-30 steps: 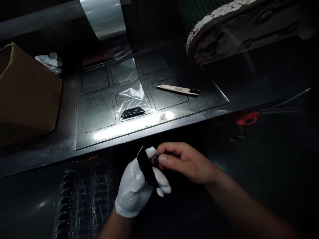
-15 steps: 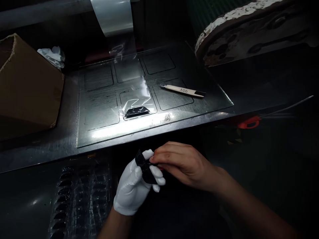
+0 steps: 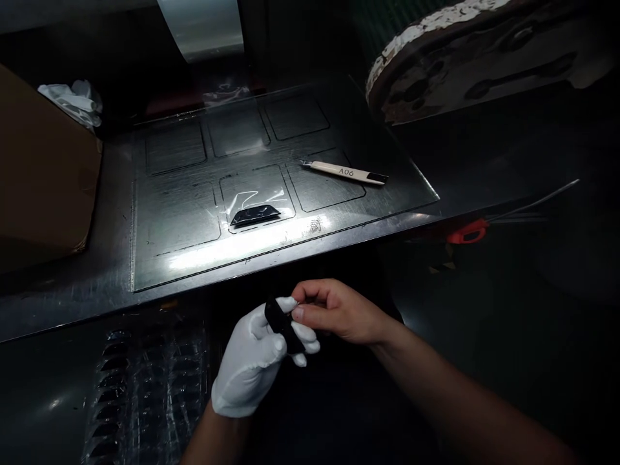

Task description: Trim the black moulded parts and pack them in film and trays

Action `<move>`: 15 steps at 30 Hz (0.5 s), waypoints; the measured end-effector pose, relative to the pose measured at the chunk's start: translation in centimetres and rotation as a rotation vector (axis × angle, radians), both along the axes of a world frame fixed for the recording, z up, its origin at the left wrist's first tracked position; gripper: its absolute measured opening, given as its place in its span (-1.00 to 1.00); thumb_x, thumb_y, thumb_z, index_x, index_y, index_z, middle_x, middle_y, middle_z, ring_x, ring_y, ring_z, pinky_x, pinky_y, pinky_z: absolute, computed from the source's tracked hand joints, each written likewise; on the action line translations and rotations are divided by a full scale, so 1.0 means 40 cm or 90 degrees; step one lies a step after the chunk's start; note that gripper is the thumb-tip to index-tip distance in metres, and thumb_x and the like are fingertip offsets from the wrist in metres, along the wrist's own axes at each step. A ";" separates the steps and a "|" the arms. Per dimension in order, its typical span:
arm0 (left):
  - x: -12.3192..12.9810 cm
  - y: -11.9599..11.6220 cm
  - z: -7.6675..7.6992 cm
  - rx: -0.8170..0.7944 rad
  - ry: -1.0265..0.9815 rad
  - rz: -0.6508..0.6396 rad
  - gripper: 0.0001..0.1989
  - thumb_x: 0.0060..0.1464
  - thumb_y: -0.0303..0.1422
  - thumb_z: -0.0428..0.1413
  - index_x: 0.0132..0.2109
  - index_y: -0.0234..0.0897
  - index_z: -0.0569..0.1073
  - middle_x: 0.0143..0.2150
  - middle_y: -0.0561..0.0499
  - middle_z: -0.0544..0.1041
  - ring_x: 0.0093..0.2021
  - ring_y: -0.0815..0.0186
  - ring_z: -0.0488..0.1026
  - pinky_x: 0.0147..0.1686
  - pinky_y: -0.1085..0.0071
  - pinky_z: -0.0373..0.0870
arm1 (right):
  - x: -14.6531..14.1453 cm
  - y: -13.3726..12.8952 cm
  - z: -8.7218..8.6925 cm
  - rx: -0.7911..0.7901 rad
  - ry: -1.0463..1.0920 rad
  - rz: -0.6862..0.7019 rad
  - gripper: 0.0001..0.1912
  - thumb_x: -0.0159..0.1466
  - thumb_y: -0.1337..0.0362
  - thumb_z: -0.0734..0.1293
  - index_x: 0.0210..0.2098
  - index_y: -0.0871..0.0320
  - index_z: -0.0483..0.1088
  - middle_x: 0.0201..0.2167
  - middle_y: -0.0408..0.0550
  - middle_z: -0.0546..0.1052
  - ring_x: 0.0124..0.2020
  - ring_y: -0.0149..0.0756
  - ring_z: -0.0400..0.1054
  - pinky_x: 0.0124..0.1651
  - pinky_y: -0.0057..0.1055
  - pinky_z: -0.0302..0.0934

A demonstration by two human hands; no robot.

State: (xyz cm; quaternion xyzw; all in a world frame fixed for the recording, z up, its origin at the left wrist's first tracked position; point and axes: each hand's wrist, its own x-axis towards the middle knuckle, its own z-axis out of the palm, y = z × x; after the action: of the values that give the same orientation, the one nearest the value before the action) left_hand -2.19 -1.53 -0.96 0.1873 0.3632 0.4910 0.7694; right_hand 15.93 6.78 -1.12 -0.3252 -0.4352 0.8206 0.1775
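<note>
A white glove covers my left hand [image 3: 252, 361], which grips a small dark piece [image 3: 283, 326] between thumb and fingers below the table's front edge. My bare right hand [image 3: 341, 310] is at the piece's right side, thumb and fingertips pinched together; what lies between them is too small to make out. On the glass sheet [image 3: 179, 187] above, a similar black piece [image 3: 255, 215] rests beside clear film. A pale knife marked A06 [image 3: 343, 171] lies to its right, blade end pointing left.
Clear trays [image 3: 145, 387] with rows of black pieces are at the lower left. A cardboard box [image 3: 43, 168] and white cloth [image 3: 75, 100] stand left. A worn machine wheel [image 3: 460, 71] is upper right; a red handle [image 3: 467, 231] sits right.
The view has shifted, moving the table things slightly left. The dark piece has turned in my left hand, and my right hand has rotated, showing its thumb at the piece.
</note>
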 end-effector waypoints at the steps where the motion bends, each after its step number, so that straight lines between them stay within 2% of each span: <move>1: -0.003 0.001 0.002 -0.012 0.027 -0.004 -0.60 0.12 -0.24 0.35 0.09 -0.19 0.57 -0.24 -0.07 0.70 -0.23 0.18 0.64 -0.34 0.43 0.52 | 0.000 -0.002 0.002 0.032 -0.019 0.001 -0.73 0.34 0.08 0.44 -0.26 0.17 0.44 -0.47 -0.26 0.39 -0.49 -0.53 0.22 -0.43 -0.57 0.12; 3: -0.006 0.005 0.008 -0.047 0.133 0.000 -0.62 0.07 -0.27 0.38 0.05 -0.19 0.60 -0.22 -0.05 0.70 -0.21 0.20 0.64 -0.29 0.44 0.54 | -0.003 -0.008 0.007 0.199 -0.096 -0.017 -0.78 0.35 0.13 0.42 -0.29 0.16 0.44 -0.48 -0.25 0.36 -0.48 -0.50 0.22 -0.43 -0.54 0.11; 6: -0.009 0.014 0.013 -0.089 0.342 0.044 -0.63 0.03 -0.36 0.40 0.02 -0.18 0.64 -0.13 -0.01 0.71 -0.11 0.22 0.63 -0.12 0.45 0.55 | -0.015 -0.023 0.006 0.575 -0.216 -0.087 -0.88 0.35 0.27 0.38 -0.29 0.19 0.46 -0.46 -0.19 0.38 -0.45 -0.45 0.24 -0.39 -0.47 0.12; 7: -0.010 0.015 0.012 -0.093 0.383 0.064 -0.63 0.03 -0.38 0.40 0.02 -0.19 0.64 -0.10 -0.02 0.70 -0.06 0.21 0.62 -0.07 0.43 0.54 | -0.019 -0.028 0.004 0.662 -0.231 -0.107 -0.90 0.35 0.29 0.37 -0.28 0.20 0.47 -0.44 -0.16 0.40 -0.44 -0.44 0.26 -0.37 -0.45 0.12; 8: -0.011 0.014 0.010 -0.094 0.396 0.081 -0.62 0.02 -0.38 0.40 0.03 -0.21 0.64 -0.08 -0.03 0.70 -0.05 0.19 0.62 -0.05 0.41 0.54 | -0.021 -0.033 0.004 0.700 -0.233 -0.119 -0.90 0.36 0.29 0.36 -0.26 0.21 0.48 -0.43 -0.15 0.41 -0.43 -0.43 0.27 -0.36 -0.44 0.12; 9: -0.013 0.010 0.006 -0.092 0.377 0.087 -0.60 0.02 -0.37 0.41 0.03 -0.23 0.63 -0.09 -0.06 0.70 -0.07 0.17 0.62 -0.07 0.39 0.55 | -0.023 -0.038 0.006 0.683 -0.230 -0.119 -0.88 0.37 0.28 0.35 -0.25 0.21 0.48 -0.43 -0.15 0.41 -0.43 -0.42 0.27 -0.35 -0.44 0.13; 10: -0.016 0.004 0.002 -0.090 0.333 0.082 -0.58 0.00 -0.34 0.42 0.04 -0.27 0.62 -0.11 -0.09 0.70 -0.13 0.15 0.64 -0.14 0.36 0.57 | -0.023 -0.041 0.009 0.617 -0.224 -0.105 -0.86 0.37 0.24 0.35 -0.27 0.19 0.47 -0.44 -0.16 0.40 -0.44 -0.42 0.26 -0.36 -0.45 0.12; 13: -0.029 -0.018 -0.013 -0.064 0.138 0.013 -0.45 -0.12 -0.18 0.47 0.00 -0.34 0.62 -0.28 -0.19 0.69 -0.39 0.08 0.63 -0.43 0.28 0.53 | -0.022 -0.040 0.022 0.274 -0.181 0.009 -0.70 0.35 0.04 0.38 -0.33 0.15 0.41 -0.49 -0.20 0.35 -0.48 -0.42 0.22 -0.43 -0.48 0.11; 14: -0.036 -0.021 -0.017 -0.053 0.097 -0.002 -0.44 -0.16 -0.12 0.48 -0.03 -0.31 0.63 -0.33 -0.19 0.68 -0.43 0.05 0.62 -0.46 0.23 0.52 | -0.025 -0.033 0.023 0.190 -0.170 0.052 -0.64 0.34 -0.04 0.38 -0.34 0.14 0.39 -0.50 -0.20 0.35 -0.49 -0.42 0.22 -0.45 -0.49 0.12; 15: -0.045 -0.020 -0.019 -0.032 0.091 0.005 -0.46 -0.17 -0.09 0.48 -0.06 -0.27 0.64 -0.37 -0.18 0.67 -0.43 0.01 0.63 -0.46 0.18 0.52 | -0.031 -0.021 0.023 0.170 -0.176 0.070 -0.61 0.33 -0.09 0.36 -0.34 0.12 0.38 -0.50 -0.19 0.37 -0.50 -0.40 0.24 -0.46 -0.48 0.14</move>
State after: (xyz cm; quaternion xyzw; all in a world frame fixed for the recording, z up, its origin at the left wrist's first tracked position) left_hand -3.98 -2.34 -1.72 0.2009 0.4300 0.4701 0.7441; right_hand 14.67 5.92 -0.21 -0.3841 -0.5772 0.7118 0.1129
